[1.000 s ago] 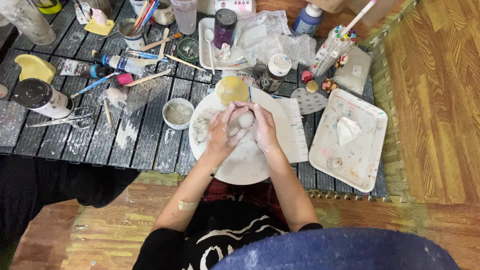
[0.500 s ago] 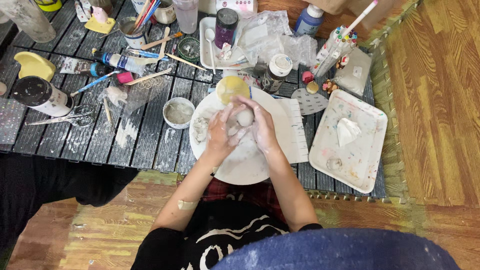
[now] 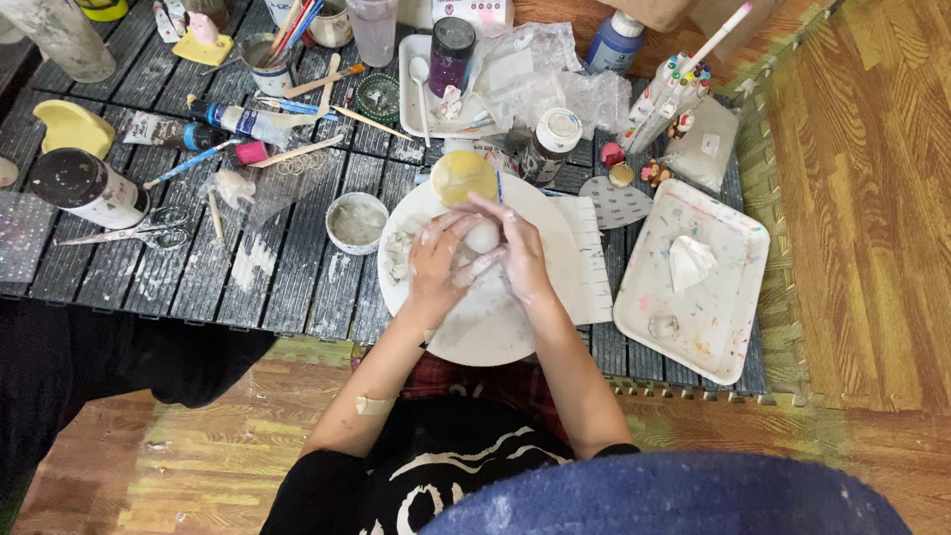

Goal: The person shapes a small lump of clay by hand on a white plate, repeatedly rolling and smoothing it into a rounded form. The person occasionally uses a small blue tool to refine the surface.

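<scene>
White clay dust coats both hands, which meet over a round white plate (image 3: 495, 327) on a dark slatted counter (image 3: 287, 287). The left hand (image 3: 436, 266) and the right hand (image 3: 520, 260) are cupped together around a small white ball of clay (image 3: 483, 236), fingers curled close so the ball shows only between them. The ball sits above the upper middle of the plate, pressed between both palms.

Just beyond the fingertips, at the plate's top edge, stands a small yellow-topped pot (image 3: 463, 176). Left of the plate, close beside it, is a small round bowl of grey-white slip (image 3: 357, 221). Right of the plate lies a white ruler-like strip (image 3: 592, 263), and further right a square white tray (image 3: 693, 282) speckled with paint, holding a crumpled white tissue (image 3: 689, 262).

Further out on the counter to the left lie scissors (image 3: 139, 230), a dark-lidded jar on its side (image 3: 87, 188), a yellow sponge-like block (image 3: 71, 127) and paint tubes (image 3: 238, 121). At the top are a cup of brushes (image 3: 269, 50), a dark purple jar (image 3: 452, 54) and crinkled clear plastic bags (image 3: 555, 79). Wooden floor (image 3: 872, 198) lies to the right.
</scene>
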